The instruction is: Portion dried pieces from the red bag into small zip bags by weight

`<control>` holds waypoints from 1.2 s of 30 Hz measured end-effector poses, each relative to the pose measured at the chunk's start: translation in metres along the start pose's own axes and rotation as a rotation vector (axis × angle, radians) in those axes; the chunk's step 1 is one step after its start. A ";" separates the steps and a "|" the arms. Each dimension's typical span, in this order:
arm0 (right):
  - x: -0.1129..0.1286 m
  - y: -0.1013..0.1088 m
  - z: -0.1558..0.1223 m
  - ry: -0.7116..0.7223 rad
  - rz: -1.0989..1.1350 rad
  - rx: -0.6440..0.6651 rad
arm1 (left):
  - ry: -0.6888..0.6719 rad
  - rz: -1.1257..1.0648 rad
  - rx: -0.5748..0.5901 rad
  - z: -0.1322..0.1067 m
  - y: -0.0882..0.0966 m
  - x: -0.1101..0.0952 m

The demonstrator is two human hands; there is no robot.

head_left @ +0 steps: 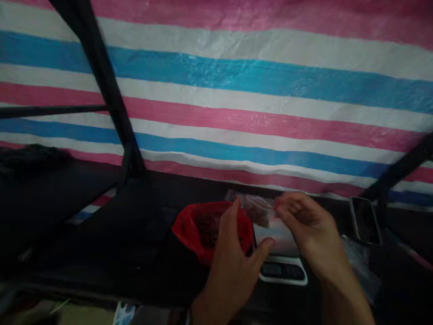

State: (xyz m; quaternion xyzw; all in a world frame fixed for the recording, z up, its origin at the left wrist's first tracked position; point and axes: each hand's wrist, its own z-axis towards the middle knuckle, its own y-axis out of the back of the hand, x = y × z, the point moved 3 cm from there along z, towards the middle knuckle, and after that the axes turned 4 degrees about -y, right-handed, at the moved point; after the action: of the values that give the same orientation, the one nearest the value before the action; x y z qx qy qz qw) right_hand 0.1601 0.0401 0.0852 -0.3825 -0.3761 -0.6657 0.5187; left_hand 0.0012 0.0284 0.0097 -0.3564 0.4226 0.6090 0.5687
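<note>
One hand, our left hand (233,264), spreads its thumb over the digital scale (284,259) on our black bench (145,253), beside the red plastic bag (186,228). We cannot tell whether its fingertips grip the zip bag (259,213) above; our right hand (309,230) pinches that bag's right end. Striped sheeting (243,115) hangs behind.

i watch makeshift workspace remotely: striped tarpaulin wall (237,108), black frame post (107,85), digital scale (283,266) on black tabletop (135,243).

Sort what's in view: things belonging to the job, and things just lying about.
Job, apparently:
small clear bag, pinched by the right hand
red bag
digital scale

Likely just lying about:
phone-like device
clear plastic
</note>
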 end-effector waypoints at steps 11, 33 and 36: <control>-0.064 -0.096 0.004 -0.213 -0.642 0.218 | 0.144 0.112 -0.445 0.040 0.111 0.011; -0.084 -0.164 -0.006 -0.240 -0.819 0.335 | 0.501 -0.329 -0.427 0.046 0.119 0.063; -0.084 -0.165 -0.005 -0.245 -0.761 0.312 | 0.473 -0.302 -0.442 0.047 0.120 0.064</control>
State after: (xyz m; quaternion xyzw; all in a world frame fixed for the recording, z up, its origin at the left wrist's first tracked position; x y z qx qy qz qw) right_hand 0.0126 0.0988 -0.0098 -0.2099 -0.6455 -0.6943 0.2393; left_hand -0.1219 0.0968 -0.0179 -0.6605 0.3430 0.4955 0.4477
